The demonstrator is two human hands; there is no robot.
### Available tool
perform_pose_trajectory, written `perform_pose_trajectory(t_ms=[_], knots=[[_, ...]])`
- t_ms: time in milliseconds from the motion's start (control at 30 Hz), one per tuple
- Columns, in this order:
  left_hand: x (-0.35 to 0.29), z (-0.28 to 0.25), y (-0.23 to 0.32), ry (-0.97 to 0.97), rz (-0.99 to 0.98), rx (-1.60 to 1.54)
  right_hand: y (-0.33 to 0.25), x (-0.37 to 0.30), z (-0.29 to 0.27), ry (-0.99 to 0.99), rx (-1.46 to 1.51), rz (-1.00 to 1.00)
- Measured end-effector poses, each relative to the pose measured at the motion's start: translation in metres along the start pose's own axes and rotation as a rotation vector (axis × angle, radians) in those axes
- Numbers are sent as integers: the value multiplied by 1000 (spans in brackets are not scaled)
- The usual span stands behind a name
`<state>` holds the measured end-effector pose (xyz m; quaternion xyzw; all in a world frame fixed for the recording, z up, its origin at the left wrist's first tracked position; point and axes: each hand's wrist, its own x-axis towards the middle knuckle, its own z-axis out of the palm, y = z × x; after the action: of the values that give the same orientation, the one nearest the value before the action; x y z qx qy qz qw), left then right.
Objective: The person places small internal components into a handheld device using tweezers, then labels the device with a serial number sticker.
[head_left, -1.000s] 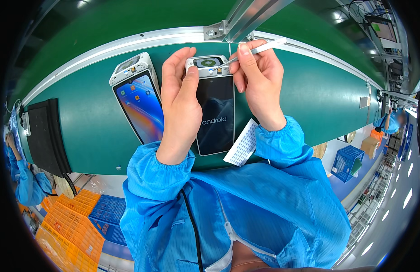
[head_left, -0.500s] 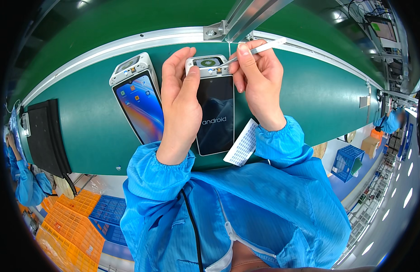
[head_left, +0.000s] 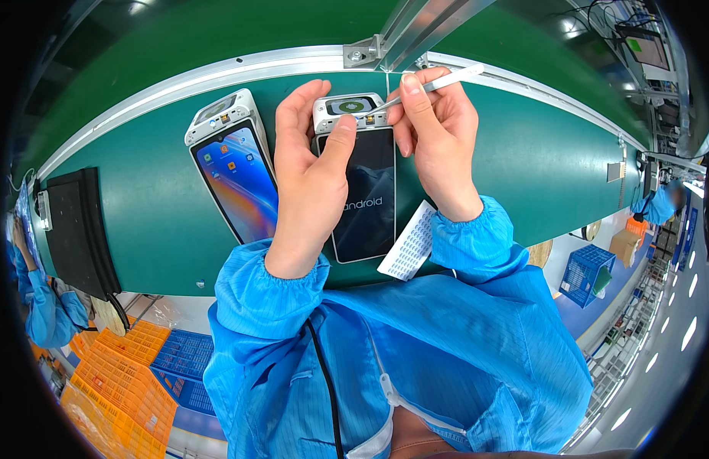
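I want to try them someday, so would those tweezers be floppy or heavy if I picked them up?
The tweezers are probably stiff, since they poke straight out of the right hand. They're likely light, being so slender. Their tip might bend if pushed hard, because it looks thin.

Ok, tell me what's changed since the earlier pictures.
The left hand shifted slightly right, its thumb moving from the left corner toward the middle of the white top of the dark-screened device. The right hand, tweezers, blue-screened device and printed sheet stayed put.
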<state>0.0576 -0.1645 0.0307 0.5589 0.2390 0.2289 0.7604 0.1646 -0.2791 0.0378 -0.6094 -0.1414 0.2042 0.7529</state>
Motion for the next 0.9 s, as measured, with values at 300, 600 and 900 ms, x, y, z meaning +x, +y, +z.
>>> perform_pose_trajectory(t_ms=[300,600,900], knots=[[1,3,-2,21,82,180,-2,-2,0,8,44,2],[1,-4,8,-13,-78,3,-6,-1,-14,116,97,-89],[-1,2,-2,-28,18,146,-8,-5,-11,106,88,-90]])
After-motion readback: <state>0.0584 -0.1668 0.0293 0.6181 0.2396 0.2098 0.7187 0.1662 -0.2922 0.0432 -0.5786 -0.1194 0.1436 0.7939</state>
